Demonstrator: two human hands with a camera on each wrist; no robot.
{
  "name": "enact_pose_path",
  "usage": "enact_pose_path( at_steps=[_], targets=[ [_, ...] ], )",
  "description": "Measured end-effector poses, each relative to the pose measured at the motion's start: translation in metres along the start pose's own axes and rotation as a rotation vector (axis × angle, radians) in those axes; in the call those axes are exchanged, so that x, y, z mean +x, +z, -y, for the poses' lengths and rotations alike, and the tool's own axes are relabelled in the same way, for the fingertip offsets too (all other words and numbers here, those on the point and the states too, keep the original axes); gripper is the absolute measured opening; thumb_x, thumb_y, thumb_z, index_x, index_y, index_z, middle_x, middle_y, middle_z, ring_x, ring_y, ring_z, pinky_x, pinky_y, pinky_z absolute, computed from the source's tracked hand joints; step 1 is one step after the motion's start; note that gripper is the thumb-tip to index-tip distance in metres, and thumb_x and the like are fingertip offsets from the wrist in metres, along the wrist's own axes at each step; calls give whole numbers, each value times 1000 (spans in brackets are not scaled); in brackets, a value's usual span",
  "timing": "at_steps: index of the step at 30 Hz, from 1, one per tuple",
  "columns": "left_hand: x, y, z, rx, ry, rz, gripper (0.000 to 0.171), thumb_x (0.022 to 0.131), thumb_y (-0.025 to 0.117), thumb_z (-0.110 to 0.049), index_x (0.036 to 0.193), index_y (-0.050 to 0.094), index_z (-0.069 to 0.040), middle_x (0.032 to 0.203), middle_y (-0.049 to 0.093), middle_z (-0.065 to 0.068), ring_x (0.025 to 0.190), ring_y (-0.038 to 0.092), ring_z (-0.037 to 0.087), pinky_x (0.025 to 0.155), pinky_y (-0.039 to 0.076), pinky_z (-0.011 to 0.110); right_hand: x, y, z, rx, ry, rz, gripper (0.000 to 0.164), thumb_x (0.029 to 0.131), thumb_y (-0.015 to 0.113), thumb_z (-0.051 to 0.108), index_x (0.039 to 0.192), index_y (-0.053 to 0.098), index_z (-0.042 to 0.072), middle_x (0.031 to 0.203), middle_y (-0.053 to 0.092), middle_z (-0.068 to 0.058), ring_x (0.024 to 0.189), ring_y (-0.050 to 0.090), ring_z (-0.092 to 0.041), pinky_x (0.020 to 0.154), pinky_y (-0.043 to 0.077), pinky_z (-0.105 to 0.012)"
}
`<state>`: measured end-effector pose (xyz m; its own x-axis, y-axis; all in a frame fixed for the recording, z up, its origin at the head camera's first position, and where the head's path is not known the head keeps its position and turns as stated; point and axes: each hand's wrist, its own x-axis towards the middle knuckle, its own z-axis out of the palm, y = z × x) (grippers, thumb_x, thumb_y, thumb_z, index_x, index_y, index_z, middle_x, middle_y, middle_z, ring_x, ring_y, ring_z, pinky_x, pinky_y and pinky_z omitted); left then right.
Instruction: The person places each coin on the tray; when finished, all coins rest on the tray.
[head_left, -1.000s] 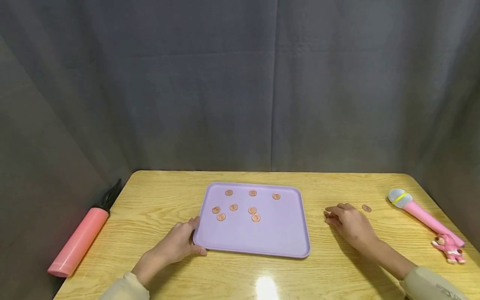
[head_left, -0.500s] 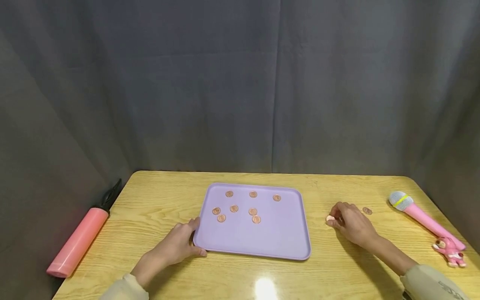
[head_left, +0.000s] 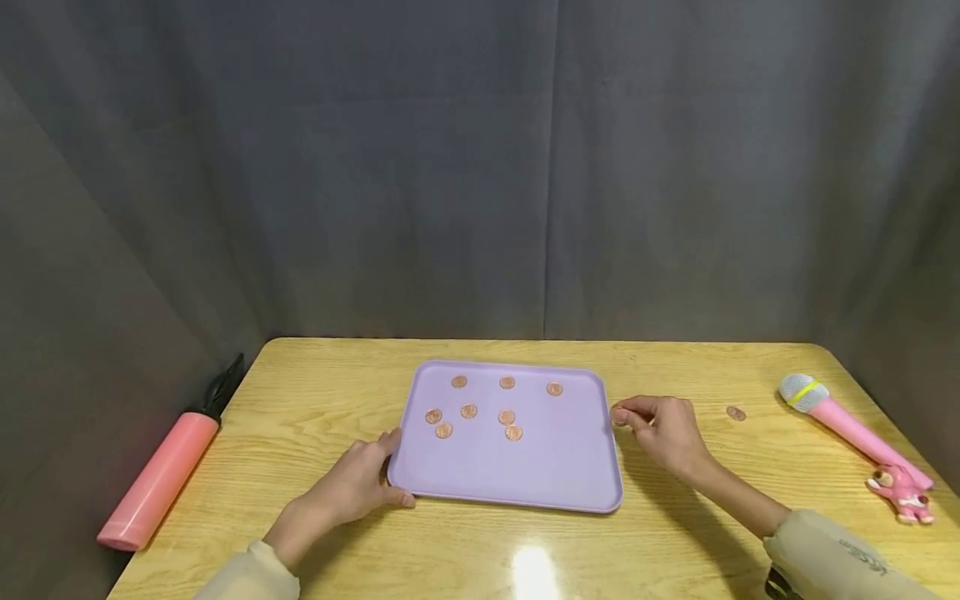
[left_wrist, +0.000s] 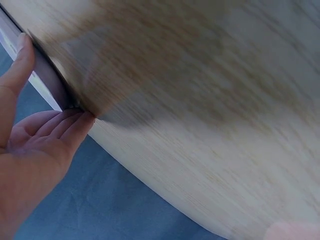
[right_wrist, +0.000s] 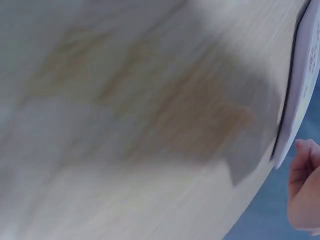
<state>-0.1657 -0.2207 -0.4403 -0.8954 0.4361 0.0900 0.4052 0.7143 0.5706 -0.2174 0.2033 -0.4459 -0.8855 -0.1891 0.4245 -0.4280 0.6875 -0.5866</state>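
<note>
A lilac tray (head_left: 487, 475) lies on the table, with several copper coins (head_left: 506, 416) spread over its left and upper part. My left hand (head_left: 352, 483) holds the tray's near left corner, its thumb along the front edge and its fingers at the left side. In the left wrist view, the left hand (left_wrist: 45, 140) touches the tray's edge (left_wrist: 50, 80). Just beyond the tray's right rim, my right hand (head_left: 663, 429) pinches a coin (head_left: 618, 416) between thumb and fingers. The right wrist view catches only part of the right hand (right_wrist: 305, 185), near the tray's rim (right_wrist: 292, 100).
Another coin (head_left: 736, 412) lies on the table (head_left: 322, 392) right of the right hand. Farther right are a pink toy microphone (head_left: 847, 425) and a small pink bear figure (head_left: 902, 493). A pink hand pump (head_left: 161, 483) lies along the left edge. Dark curtains (head_left: 420, 183) enclose the back and sides.
My right hand has picked a coin off the table and carried it left to the tray's right rim. The left hand stays at the tray's corner.
</note>
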Motion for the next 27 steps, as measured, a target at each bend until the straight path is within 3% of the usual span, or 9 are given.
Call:
enact_pose_path(
  at_steps=[6,12,27],
  targets=[
    [1,-1,-2,3,-17,0,92,66,89,-22,138,43,13,122,63,25,104,65,26,92,51,42,6,16,20,21,81,131,7,78,82,12,75,77,9,66,70,4,54,58,-5,46,47,-22],
    [0,-2,-4,2,-40,3,92,65,90,-21,138,45,12,118,66,22,101,66,24,91,51,42,10,30,32,65,195,227,9,77,82,12,73,75,9,61,69,2,46,60,-11,42,49,-25],
    [1,0,-2,-1,-29,-1,86,66,89,-20,136,48,7,113,68,17,98,66,21,87,53,39,19,35,37,-26,183,248,11,74,85,11,68,75,10,55,65,4,43,58,-9,42,46,-25]
  ],
)
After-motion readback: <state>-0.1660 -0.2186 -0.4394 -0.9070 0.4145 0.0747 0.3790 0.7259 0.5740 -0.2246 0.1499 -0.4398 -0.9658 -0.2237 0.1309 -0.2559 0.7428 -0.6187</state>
